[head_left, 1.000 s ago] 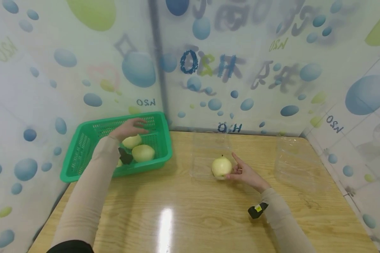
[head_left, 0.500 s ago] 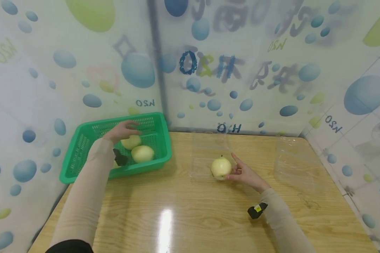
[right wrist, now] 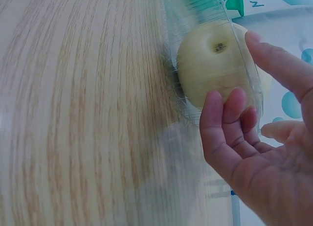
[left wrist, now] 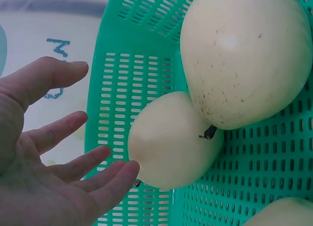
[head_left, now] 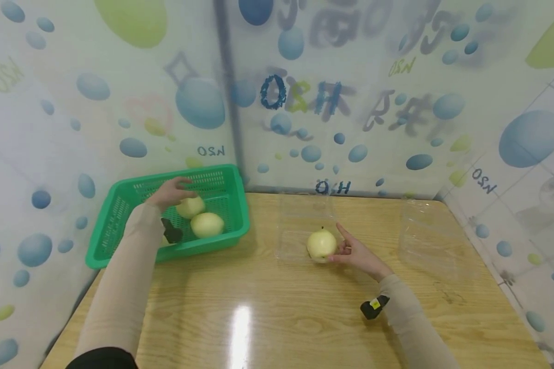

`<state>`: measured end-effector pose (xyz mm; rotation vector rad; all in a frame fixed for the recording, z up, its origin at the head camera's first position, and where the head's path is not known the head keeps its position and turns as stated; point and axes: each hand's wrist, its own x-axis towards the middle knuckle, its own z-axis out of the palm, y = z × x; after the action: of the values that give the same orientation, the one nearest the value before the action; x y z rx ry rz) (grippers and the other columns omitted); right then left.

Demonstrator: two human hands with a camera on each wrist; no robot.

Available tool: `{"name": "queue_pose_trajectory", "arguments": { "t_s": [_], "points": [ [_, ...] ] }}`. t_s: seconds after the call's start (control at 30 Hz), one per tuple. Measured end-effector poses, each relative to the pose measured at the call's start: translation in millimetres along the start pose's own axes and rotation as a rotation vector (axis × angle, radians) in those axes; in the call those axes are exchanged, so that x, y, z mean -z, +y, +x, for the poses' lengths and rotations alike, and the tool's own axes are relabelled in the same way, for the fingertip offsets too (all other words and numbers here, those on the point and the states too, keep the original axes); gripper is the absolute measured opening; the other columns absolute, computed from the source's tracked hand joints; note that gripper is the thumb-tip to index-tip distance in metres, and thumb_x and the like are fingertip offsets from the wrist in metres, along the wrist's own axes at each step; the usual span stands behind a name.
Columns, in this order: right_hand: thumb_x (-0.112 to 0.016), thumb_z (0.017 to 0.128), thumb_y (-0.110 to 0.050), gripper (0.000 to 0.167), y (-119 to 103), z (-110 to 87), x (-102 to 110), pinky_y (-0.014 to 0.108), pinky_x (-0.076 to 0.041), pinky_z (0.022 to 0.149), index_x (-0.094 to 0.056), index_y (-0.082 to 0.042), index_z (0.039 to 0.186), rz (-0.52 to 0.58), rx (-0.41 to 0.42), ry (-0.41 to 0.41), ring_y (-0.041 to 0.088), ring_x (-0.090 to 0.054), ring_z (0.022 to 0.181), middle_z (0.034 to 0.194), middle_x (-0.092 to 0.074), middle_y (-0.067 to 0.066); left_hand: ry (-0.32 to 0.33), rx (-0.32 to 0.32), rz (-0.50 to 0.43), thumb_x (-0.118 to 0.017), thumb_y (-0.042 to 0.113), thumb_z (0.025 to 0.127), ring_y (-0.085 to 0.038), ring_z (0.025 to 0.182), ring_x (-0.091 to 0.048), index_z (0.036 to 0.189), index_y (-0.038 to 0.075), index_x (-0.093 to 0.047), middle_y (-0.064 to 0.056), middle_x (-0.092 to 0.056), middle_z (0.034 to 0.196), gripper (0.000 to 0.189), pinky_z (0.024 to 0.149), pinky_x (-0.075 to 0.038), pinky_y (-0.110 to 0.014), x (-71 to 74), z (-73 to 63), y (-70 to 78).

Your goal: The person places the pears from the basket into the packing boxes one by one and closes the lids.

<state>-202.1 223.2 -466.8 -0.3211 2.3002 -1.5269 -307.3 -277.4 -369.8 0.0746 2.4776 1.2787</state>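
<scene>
My left hand (head_left: 170, 193) hovers over the green plastic basket (head_left: 241, 205), with its fingers spread and loosely bent. Below it, inside the basket, lie pale yellow pears; one pear (left wrist: 173, 140) is near the fingertips in the left wrist view, and a bigger pear (left wrist: 247, 55) is beside it. On the table, a clear plastic container (head_left: 293, 246) holds a pear (head_left: 321, 246) at its front right. Beside that corner is my right hand (head_left: 360, 256), fingers loosely bent. In the right wrist view its fingertips are at the container's wall, with the pear behind the plastic; firm contact is unclear.
A second clear plastic container (head_left: 427, 236) stands at the right of the wooden table (head_left: 277, 312). Patterned sheeting (head_left: 166, 102) hangs behind and along the sides. Another pear (head_left: 207, 225) lies toward the basket's front right.
My left hand has drifted left over the basket, uncovering more of the rear pear. My right hand and the pear in the container look still.
</scene>
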Motion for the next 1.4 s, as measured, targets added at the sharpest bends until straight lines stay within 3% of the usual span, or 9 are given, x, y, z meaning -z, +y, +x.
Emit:
{"name": "queue_pose_trajectory", "arguments": {
  "t_s": [0.27, 0.4, 0.57, 0.83, 1.13, 1.4],
  "points": [
    [-0.074, 0.087, -0.014, 0.101, -2, -1.9, 0, 0.034, -0.045, 0.071, 0.0, -0.014, 0.156, 0.042, -0.006, -0.01, 0.018, -0.048, 0.08, 0.097, -0.044, 0.014, 0.021, 0.036, 0.064, -0.057, 0.023, 0.097, -0.05, 0.132, -0.027, 0.15, -0.006, -0.016, -0.036, -0.015, 0.15, 0.074, 0.105, -0.03, -0.059, 2.6, 1.1, -4.0],
    [-0.073, 0.087, -0.014, 0.101, -2, -2.1, 0, 0.033, -0.045, 0.07, 0.0, -0.013, 0.156, 0.039, -0.009, -0.01, 0.018, -0.048, 0.08, 0.097, -0.045, 0.014, 0.031, 0.044, 0.141, -0.058, 0.025, 0.096, -0.054, 0.134, -0.02, 0.15, -0.007, -0.015, -0.036, -0.009, 0.151, 0.076, 0.104, -0.026, -0.065, 3.5, 1.8, -7.5],
    [-0.074, 0.087, -0.013, 0.101, -3, -1.3, 0, 0.034, -0.045, 0.07, 0.0, -0.011, 0.156, 0.039, -0.012, -0.011, 0.019, -0.048, 0.08, 0.097, -0.046, 0.015, -0.005, 0.058, 0.179, -0.059, 0.026, 0.094, -0.056, 0.135, -0.012, 0.149, -0.009, -0.008, -0.037, -0.005, 0.151, 0.082, 0.104, -0.021, -0.068, 3.8, 5.1, -14.4],
    [-0.074, 0.086, -0.013, 0.101, -1, -0.1, 0, 0.031, -0.046, 0.07, -0.001, -0.01, 0.156, 0.022, -0.006, -0.007, 0.019, -0.049, 0.08, 0.098, -0.048, 0.016, -0.024, 0.1, 0.162, -0.059, 0.025, 0.094, -0.056, 0.134, -0.016, 0.149, -0.01, -0.004, -0.039, -0.007, 0.149, 0.085, 0.105, -0.023, -0.065, 0.4, 12.1, -20.0],
    [-0.074, 0.086, -0.015, 0.101, 2, -0.8, 1, 0.033, -0.047, 0.07, -0.002, -0.01, 0.156, 0.001, -0.001, 0.002, 0.019, -0.05, 0.08, 0.098, -0.049, 0.016, -0.049, 0.149, 0.125, -0.06, 0.025, 0.092, -0.056, 0.134, -0.012, 0.15, -0.008, -0.005, -0.038, -0.006, 0.15, 0.086, 0.105, -0.021, -0.067, -2.7, 15.1, -28.1],
    [-0.075, 0.086, -0.014, 0.101, 2, -0.9, 1, 0.032, -0.046, 0.071, -0.003, -0.009, 0.156, 0.012, -0.004, 0.01, 0.019, -0.05, 0.079, 0.097, -0.048, 0.014, -0.043, 0.118, 0.141, -0.063, 0.022, 0.09, -0.057, 0.129, -0.023, 0.147, -0.011, -0.008, -0.041, -0.015, 0.145, 0.086, 0.102, -0.028, -0.066, -4.5, 19.3, -35.2]
  ]
}}
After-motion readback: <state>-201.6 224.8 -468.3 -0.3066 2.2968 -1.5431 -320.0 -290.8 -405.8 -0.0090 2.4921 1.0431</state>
